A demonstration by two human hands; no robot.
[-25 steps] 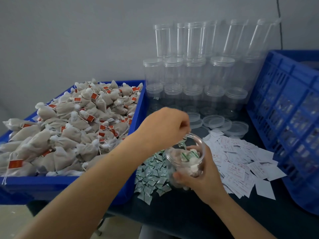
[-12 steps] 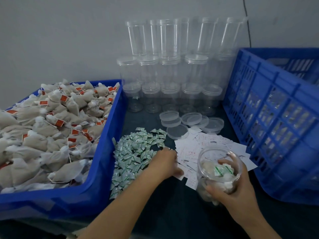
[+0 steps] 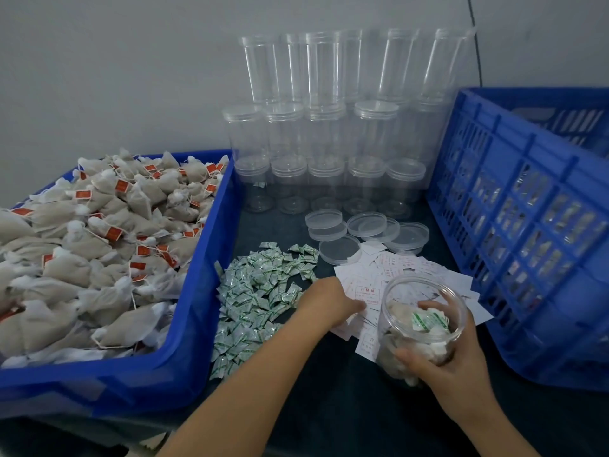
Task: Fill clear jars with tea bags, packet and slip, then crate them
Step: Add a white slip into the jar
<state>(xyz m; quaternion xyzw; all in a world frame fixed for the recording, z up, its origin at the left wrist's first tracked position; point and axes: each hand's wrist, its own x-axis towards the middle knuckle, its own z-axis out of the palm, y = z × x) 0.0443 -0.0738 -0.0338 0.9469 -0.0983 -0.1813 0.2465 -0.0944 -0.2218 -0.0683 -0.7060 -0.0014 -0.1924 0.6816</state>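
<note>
head view: r hand grip round filled jar, l hand grip unclear, fingertips on slips

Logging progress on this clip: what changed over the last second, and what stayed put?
The left hand left the mouth of the jar, where a green packet now lies, and came down onto the paper slips. The right hand still grips the jar. Tea bags, lids and crate are unchanged.
</note>
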